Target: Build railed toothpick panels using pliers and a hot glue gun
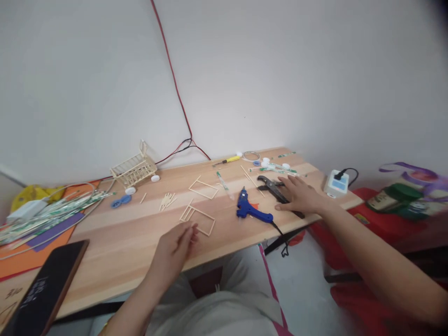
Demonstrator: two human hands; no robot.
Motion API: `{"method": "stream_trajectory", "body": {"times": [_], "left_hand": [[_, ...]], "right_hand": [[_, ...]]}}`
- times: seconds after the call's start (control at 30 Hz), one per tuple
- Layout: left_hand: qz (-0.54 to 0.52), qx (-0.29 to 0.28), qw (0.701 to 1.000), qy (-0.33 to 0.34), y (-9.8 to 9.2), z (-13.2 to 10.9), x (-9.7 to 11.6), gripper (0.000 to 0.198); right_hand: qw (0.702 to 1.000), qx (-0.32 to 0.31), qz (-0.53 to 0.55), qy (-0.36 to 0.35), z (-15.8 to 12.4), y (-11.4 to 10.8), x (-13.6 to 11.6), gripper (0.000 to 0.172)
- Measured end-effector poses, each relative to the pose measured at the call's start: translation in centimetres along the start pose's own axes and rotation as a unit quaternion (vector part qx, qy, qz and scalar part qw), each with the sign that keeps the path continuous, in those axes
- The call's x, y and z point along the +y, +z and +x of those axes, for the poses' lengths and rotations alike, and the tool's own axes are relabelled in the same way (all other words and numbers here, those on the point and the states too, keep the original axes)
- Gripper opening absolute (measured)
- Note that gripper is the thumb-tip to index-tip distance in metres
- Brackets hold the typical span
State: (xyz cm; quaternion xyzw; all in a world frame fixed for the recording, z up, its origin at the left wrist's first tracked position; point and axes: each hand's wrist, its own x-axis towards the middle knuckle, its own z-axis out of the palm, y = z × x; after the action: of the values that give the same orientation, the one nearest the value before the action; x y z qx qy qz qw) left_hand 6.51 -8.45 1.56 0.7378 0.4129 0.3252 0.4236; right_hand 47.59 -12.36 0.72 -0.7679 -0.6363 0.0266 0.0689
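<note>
My left hand (177, 245) is at the near edge of a small rectangular frame of thin wooden sticks (212, 227). Its fingers are curled together, and whatever lies between them is hidden. Spread over a black hand cutter (271, 185), my right hand (303, 193) has its fingers apart and its thumb by the handles. The cutter lies flat, its hooked jaws pointing left. Between the hands rests a blue hot glue gun (250, 208), nozzle toward the wall. A second stick frame (203, 189) lies behind the first.
Cut sticks (168, 201) and a slatted wooden model (135, 168) are at the left. Beyond them lie wrapped sticks (59, 212) and a phone (47, 284). A yellow-handled knife (231, 160) lies at the back. A white power adapter (336, 183) stands at the right end.
</note>
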Motion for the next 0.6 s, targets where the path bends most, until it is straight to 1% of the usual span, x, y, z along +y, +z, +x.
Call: {"method": "stream_trajectory", "body": {"times": [0.03,0.1,0.17,0.27,0.33,0.4,0.43,0.47,0.5,0.53,0.6], "left_hand": [[0.057,-0.020,0.997,0.054,0.0,-0.3,-0.5,0.027],[0.135,-0.040,0.979,0.149,0.2,-0.7,-1.4,0.027],[0.179,-0.035,0.964,0.195,0.7,-0.6,-2.1,0.028],[0.220,-0.030,0.952,0.212,1.1,0.3,-2.6,0.027],[0.236,-0.031,0.950,0.200,1.1,1.2,-2.6,0.026],[0.236,-0.030,0.954,0.183,1.1,2.0,-2.5,0.026],[0.228,-0.028,0.957,0.176,1.0,2.4,-2.3,0.026],[0.213,-0.024,0.962,0.170,0.9,2.7,-2.2,0.026],[0.195,-0.016,0.967,0.162,0.7,2.9,-2.0,0.027],[0.174,-0.004,0.973,0.149,0.6,3.0,-1.8,0.027],[0.117,0.018,0.987,0.104,0.5,3.1,-1.4,0.026]], "right_hand": [[1.000,-0.012,0.002,-0.003,0.1,0.3,1.0,0.096],[1.000,-0.023,0.006,-0.008,0.3,0.7,1.9,0.089],[1.000,-0.020,0.009,-0.002,0.5,0.8,1.8,0.082],[1.000,-0.004,0.020,0.011,0.9,0.8,0.8,0.070],[0.999,0.011,0.034,0.011,0.9,0.6,0.3,0.069],[0.995,0.029,0.097,0.001,0.7,0.2,0.0,0.070],[0.989,0.038,0.146,-0.005,0.4,-0.1,-0.1,0.068],[0.976,0.044,0.212,-0.008,-0.1,-0.5,-0.4,0.066],[0.955,0.046,0.292,-0.012,-0.7,-1.0,-0.8,0.062],[0.927,0.043,0.372,-0.015,-1.4,-1.5,-1.4,0.060],[0.856,0.020,0.516,-0.032,-3.0,-2.3,-3.4,0.061]]}}
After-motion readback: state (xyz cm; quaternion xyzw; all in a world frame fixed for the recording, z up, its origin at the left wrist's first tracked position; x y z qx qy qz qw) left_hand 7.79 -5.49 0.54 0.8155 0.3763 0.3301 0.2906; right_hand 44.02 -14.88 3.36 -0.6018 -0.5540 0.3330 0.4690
